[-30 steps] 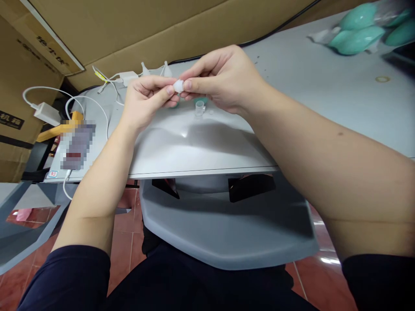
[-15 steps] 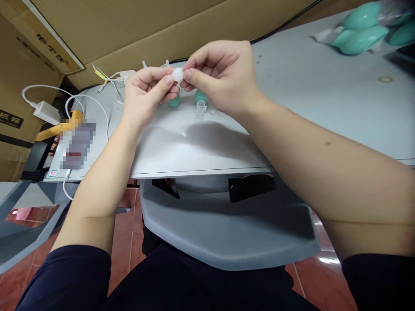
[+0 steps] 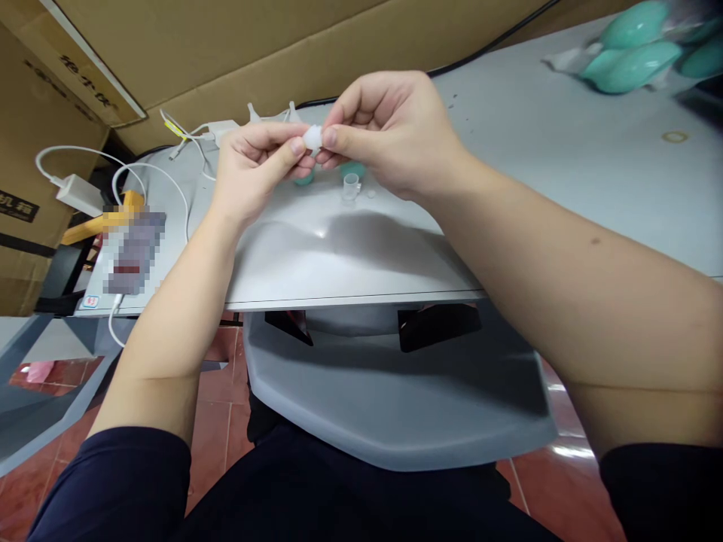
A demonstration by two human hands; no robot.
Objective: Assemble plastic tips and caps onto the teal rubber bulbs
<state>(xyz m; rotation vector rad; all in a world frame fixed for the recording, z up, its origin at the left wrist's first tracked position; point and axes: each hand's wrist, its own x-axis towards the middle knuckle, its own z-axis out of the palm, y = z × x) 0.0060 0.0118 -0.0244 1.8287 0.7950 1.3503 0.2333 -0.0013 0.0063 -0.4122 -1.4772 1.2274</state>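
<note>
Between both hands, above the table, is a small white translucent plastic piece (image 3: 312, 137). My left hand (image 3: 257, 162) pinches it from the left with thumb and fingers. From the right, the thumb and forefinger of my right hand (image 3: 389, 135) are closed on the same piece. Below them a small clear plastic cup-like part (image 3: 351, 186) stands on the table, with a tiny whitish bit (image 3: 370, 194) beside it. Behind the fingers two green rounded things show: one green piece (image 3: 303, 179) at left, another green piece (image 3: 353, 170) at right, both partly hidden.
Green bulb-shaped items (image 3: 633, 68) lie at the far right of the grey table (image 3: 565, 165). On the left are a phone (image 3: 135, 252) on a cable, a white charger (image 3: 80, 196) and an orange-yellow stand (image 3: 121, 214). Cardboard (image 3: 254, 53) walls the back. A grey chair (image 3: 395, 406) sits below the edge.
Both hands have shifted very slightly right and down with the white piece, which appears turned a little. The hold from both sides stays the same.
</note>
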